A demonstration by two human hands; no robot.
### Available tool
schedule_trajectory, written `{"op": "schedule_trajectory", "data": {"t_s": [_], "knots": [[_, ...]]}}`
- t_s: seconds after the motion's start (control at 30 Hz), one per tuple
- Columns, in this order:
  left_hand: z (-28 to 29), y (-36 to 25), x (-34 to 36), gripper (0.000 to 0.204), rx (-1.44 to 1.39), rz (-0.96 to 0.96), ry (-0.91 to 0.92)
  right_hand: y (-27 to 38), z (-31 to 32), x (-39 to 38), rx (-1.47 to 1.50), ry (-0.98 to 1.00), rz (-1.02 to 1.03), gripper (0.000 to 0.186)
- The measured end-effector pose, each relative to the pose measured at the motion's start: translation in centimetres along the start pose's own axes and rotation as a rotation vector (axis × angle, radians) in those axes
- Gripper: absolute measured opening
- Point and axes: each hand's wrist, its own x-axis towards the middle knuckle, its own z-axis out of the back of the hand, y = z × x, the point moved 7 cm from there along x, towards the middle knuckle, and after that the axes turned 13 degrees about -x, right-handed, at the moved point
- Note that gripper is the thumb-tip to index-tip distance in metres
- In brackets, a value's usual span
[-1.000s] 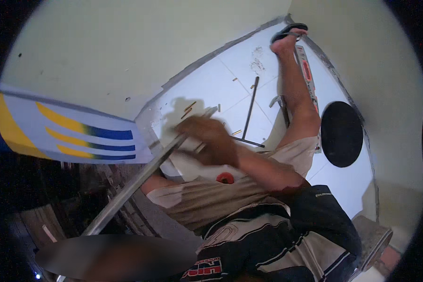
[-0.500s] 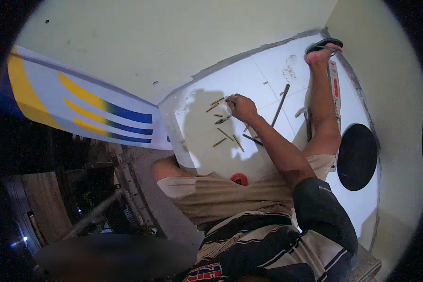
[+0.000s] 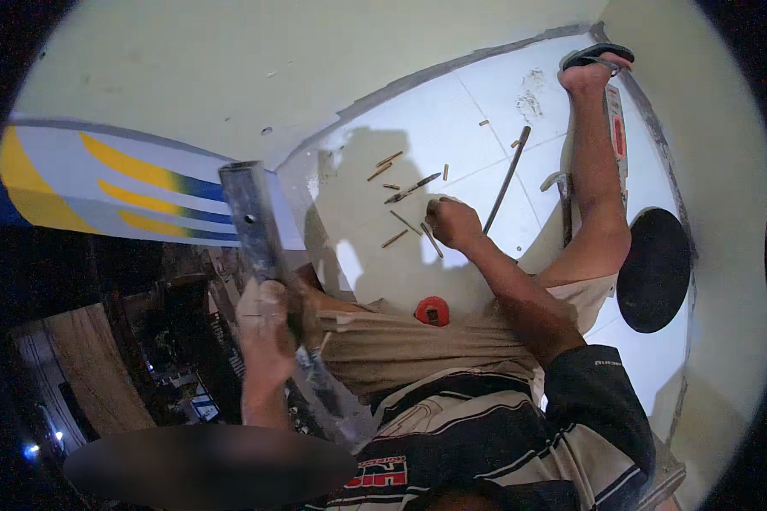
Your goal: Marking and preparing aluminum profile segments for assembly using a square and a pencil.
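On the left, my left hand (image 3: 266,328) is wrapped round a long grey metal bar (image 3: 251,221), hollow-looking at its end and with a small hole in its side. The bar is tilted across my left knee. Over the white floor, my right hand (image 3: 453,223) is closed with its fingertips curled inward; what they hold, if anything, is hidden. Beside it lie a dark pen-like tool (image 3: 413,188) with a pointed end and several short brown sticks (image 3: 395,241). One stick (image 3: 432,240) lies right below the fingertips.
A red round tape measure (image 3: 432,311) lies near my lap. Right of my hand are a dark rod (image 3: 508,179), a hammer (image 3: 561,200), a spirit level (image 3: 618,140) by my leg and a black oval disc (image 3: 654,270). A striped banner (image 3: 145,183) hangs at left.
My left hand has come into view at the left with the metal bar. My right hand has drawn back from the pen-like tool, which now lies uncovered. The view has shifted slightly.
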Motion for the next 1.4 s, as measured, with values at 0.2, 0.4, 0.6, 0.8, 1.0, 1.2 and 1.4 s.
{"op": "schedule_trajectory", "data": {"t_s": [0.2,0.4,0.6,0.8,1.0,1.2,1.4], "knots": [[-5.9,-1.1,1.2,0.04,-0.693,0.198,0.097,3.8,-0.1,0.0,-0.122,0.05,0.117,0.016],[-9.7,-1.4,3.0,0.037,-0.64,0.336,0.222,4.7,0.2,0.2,-0.153,0.007,0.065,0.015],[-12.0,-1.8,4.8,0.036,-0.729,0.317,0.245,6.3,13.6,-2.8,0.606,-0.358,0.087,0.012],[-12.5,-2.1,7.3,0.03,-0.675,0.176,0.224,3.8,16.3,-2.0,0.558,-0.445,0.099,0.018],[-14.6,1.6,11.0,0.031,-0.487,0.189,0.204,-7.9,2.4,-4.0,0.651,-0.081,-0.403,0.021],[-15.2,6.9,11.8,0.032,-0.516,0.316,0.149,-1.2,-0.9,-7.0,-0.002,0.335,-0.024,0.013],[-14.8,5.9,11.8,0.032,-0.567,0.319,0.15,0.3,-1.2,-7.4,-0.078,0.376,-0.09,0.03]]}}
